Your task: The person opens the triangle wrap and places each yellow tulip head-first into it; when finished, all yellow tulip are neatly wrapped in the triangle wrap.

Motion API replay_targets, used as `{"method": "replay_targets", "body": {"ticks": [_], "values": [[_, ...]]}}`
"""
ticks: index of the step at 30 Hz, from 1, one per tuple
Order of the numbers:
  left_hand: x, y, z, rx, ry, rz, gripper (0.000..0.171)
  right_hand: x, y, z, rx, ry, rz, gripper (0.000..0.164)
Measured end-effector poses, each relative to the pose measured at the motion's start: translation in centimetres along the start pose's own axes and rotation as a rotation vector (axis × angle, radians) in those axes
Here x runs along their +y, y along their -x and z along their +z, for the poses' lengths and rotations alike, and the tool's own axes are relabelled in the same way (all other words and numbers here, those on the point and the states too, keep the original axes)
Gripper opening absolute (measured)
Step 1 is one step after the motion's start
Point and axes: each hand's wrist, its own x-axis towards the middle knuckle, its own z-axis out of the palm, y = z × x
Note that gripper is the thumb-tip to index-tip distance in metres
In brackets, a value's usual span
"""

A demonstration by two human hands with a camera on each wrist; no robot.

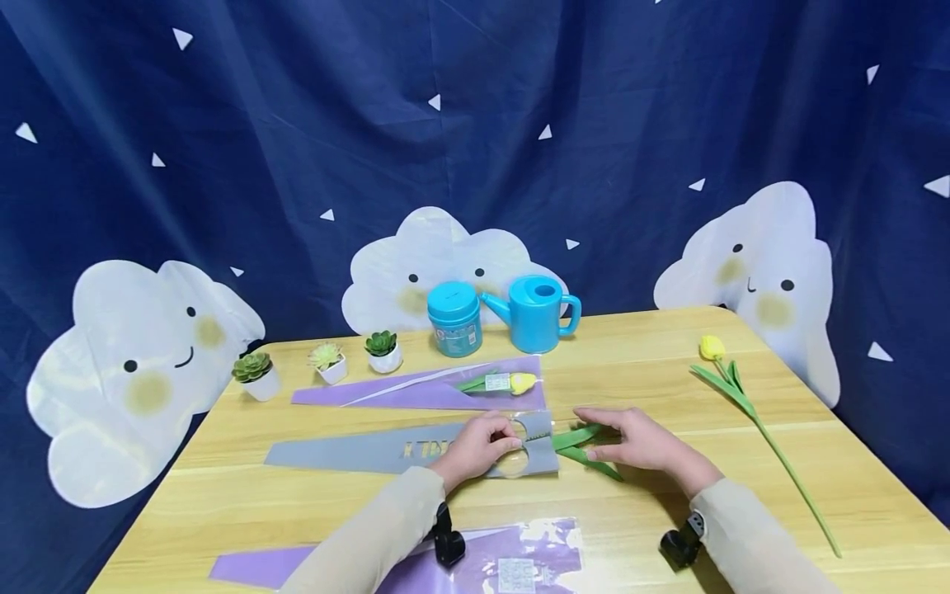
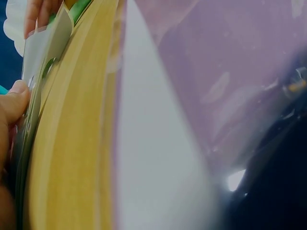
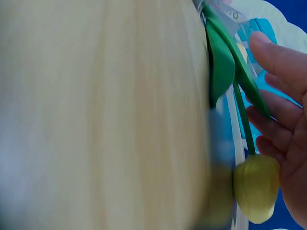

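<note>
Fingers of the left hand [image 1: 475,450] pinch the grey sleeve [image 1: 345,451] near its mouth, probably steadying it around the tulip [image 1: 575,438], which points toward the right edge of the table [image 1: 631,355]; the right hand [image 1: 644,441], fingers loose, flanks the bloom [image 3: 257,190].

this looks like a staged tabletop set: a navy curtain [image 1: 490,49] with 3 clouds [image 1: 111,330] backs a wooden table [image 1: 631,371].

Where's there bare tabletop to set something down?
Widest: between the blue watering can, right hand and loose yellow tulip. A smaller strip lies between the gray wrap and near purple wrap, though the left forearm crosses it. Crowded: left of the can, around jar and plants.
</note>
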Motion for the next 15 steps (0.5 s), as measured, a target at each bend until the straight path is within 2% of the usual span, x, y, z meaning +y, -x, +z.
{"method": "replay_targets", "body": {"ticks": [5, 11, 15], "values": [[0.01, -0.07, -0.07, -0.006, -0.003, -0.005, 0.014, 0.08, 0.44, -0.26, -0.083, 0.055, -0.05, 0.071], [0.04, -0.08, -0.12, -0.006, -0.01, -0.013, 0.014, -0.21, 0.37, -0.47, -0.153, 0.093, -0.051, 0.057], [-0.01, -0.09, -0.1, -0.008, -0.008, -0.017, 0.014, -0.26, 0.2, -0.44, -0.14, 0.119, -0.066, 0.046]]}}
